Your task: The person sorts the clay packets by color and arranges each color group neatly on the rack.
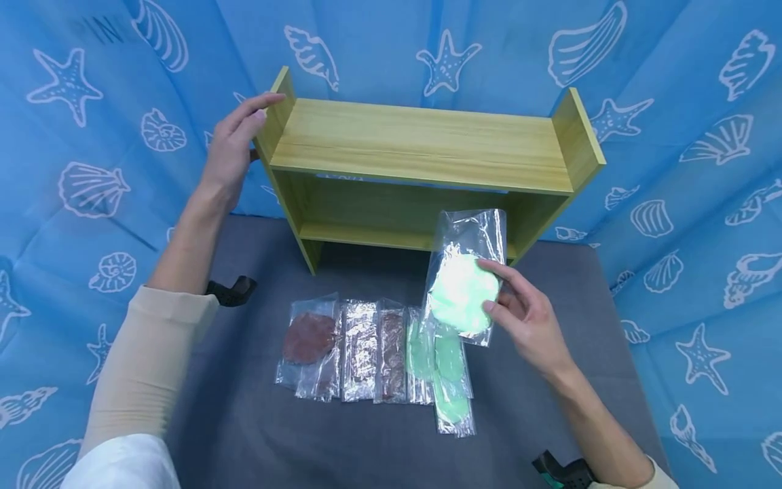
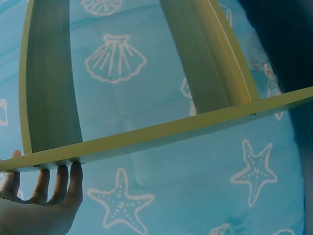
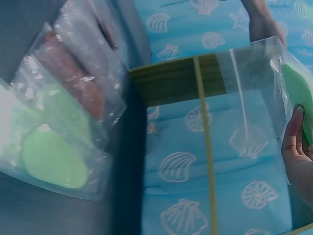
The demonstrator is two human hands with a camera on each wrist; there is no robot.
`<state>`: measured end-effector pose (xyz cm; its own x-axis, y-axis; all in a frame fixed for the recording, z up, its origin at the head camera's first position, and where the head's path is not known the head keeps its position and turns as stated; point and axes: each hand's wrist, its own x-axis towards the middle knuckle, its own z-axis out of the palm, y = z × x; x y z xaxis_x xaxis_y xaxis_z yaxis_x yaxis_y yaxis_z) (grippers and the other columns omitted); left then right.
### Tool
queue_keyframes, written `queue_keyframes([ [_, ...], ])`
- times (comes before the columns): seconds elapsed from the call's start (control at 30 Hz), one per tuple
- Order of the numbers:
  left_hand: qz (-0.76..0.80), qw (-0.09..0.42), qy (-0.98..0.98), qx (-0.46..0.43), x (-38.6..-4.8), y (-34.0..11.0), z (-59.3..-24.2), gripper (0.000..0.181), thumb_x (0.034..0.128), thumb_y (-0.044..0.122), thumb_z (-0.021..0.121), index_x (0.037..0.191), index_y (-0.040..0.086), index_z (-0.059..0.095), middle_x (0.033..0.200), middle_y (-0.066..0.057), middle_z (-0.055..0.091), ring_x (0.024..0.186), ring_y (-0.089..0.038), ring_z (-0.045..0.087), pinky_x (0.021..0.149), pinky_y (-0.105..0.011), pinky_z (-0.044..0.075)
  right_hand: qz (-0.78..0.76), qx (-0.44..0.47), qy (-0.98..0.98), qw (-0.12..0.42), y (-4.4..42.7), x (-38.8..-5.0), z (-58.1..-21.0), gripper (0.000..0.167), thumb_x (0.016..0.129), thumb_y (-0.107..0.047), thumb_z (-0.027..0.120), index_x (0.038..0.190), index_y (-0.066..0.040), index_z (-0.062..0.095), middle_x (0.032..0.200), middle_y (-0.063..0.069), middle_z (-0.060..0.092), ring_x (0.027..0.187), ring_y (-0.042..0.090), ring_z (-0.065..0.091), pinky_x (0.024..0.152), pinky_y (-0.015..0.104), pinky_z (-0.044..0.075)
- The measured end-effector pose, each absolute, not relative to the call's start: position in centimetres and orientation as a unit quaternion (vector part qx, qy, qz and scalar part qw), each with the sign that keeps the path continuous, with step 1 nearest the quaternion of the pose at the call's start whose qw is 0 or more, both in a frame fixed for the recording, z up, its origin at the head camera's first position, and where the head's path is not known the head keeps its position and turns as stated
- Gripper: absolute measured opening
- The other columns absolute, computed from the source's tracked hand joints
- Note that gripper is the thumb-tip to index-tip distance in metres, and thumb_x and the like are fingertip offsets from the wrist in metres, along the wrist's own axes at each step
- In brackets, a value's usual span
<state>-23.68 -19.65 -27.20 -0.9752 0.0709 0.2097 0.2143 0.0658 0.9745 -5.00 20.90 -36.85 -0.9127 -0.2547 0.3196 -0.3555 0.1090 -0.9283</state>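
My right hand pinches a clear plastic bag holding a flat, pale green round piece, the bag hanging in front of the shelf's right half. In the right wrist view, the thumb of the right hand lies against the green piece. At the upper left, my left hand touches the left side panel of a light wooden shelf. The left wrist view shows the left hand with fairly straight fingers against the panel's outer face; one fingertip shows past its edge.
Several clear bags lie in a row on the grey cloth: bags with brown pieces at left, green ones overlapping at right. Blue curtains with white shell prints hang behind and beside the shelf.
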Motion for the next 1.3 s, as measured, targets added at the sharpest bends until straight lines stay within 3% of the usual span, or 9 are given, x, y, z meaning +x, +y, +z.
queue_keyframes([
  [0.23, -0.681, 0.038, -0.725, -0.095, -23.5, -19.7, -27.0, 0.038, 0.1059, 0.029, 0.044, 0.140, 0.022, 0.058, 0.154, 0.006, 0.037, 0.133, -0.022, 0.039, 0.104, -0.048, 0.033, 0.673, 0.251, -0.696, 0.018, 20.6, -5.9, -34.5, 0.060, 0.085, 0.021, 0.062, 0.142, 0.011, 0.043, 0.133, 0.016, 0.053, 0.087, 0.014, 0.063, 0.073, 0.020, 0.053],
  [0.47, -0.674, 0.044, -0.731, -0.092, -23.5, -19.7, -27.1, 0.038, 0.1060, 0.030, 0.044, 0.140, 0.022, 0.058, 0.154, 0.006, 0.038, 0.130, -0.022, 0.042, 0.101, -0.047, 0.035, 0.673, 0.266, -0.689, 0.027, 19.5, -6.8, -31.6, 0.063, 0.081, 0.026, 0.063, 0.139, 0.009, 0.049, 0.118, 0.017, 0.062, 0.096, 0.020, 0.070, 0.080, 0.026, 0.056],
  [0.7, -0.677, 0.045, -0.728, -0.094, -23.6, -19.7, -27.2, 0.038, 0.1059, 0.030, 0.045, 0.140, 0.022, 0.058, 0.155, 0.007, 0.037, 0.133, -0.021, 0.039, 0.106, -0.050, 0.032, 0.652, 0.261, -0.710, 0.048, 18.4, -8.3, -29.2, 0.062, 0.081, 0.025, 0.063, 0.139, 0.003, 0.054, 0.124, 0.017, 0.062, 0.093, 0.018, 0.069, 0.079, 0.024, 0.055],
  [0.93, -0.677, 0.042, -0.727, -0.102, -23.8, -19.7, -27.3, 0.038, 0.1062, 0.028, 0.044, 0.141, 0.020, 0.057, 0.157, 0.007, 0.034, 0.140, -0.012, 0.031, 0.113, -0.052, 0.028, 0.654, 0.266, -0.705, 0.069, 17.2, -9.6, -26.6, 0.059, 0.081, 0.025, 0.064, 0.136, 0.003, 0.057, 0.120, 0.021, 0.061, 0.092, 0.021, 0.069, 0.078, 0.025, 0.056],
  [1.3, -0.672, 0.048, -0.732, -0.099, -23.7, -19.7, -27.5, 0.039, 0.1062, 0.028, 0.043, 0.141, 0.021, 0.057, 0.156, 0.008, 0.034, 0.139, -0.013, 0.032, 0.112, -0.052, 0.029, 0.652, 0.274, -0.698, 0.108, 15.9, -11.8, -23.9, 0.051, 0.086, 0.013, 0.067, 0.134, -0.001, 0.059, 0.127, 0.020, 0.058, 0.095, 0.026, 0.067, 0.083, 0.025, 0.055],
])
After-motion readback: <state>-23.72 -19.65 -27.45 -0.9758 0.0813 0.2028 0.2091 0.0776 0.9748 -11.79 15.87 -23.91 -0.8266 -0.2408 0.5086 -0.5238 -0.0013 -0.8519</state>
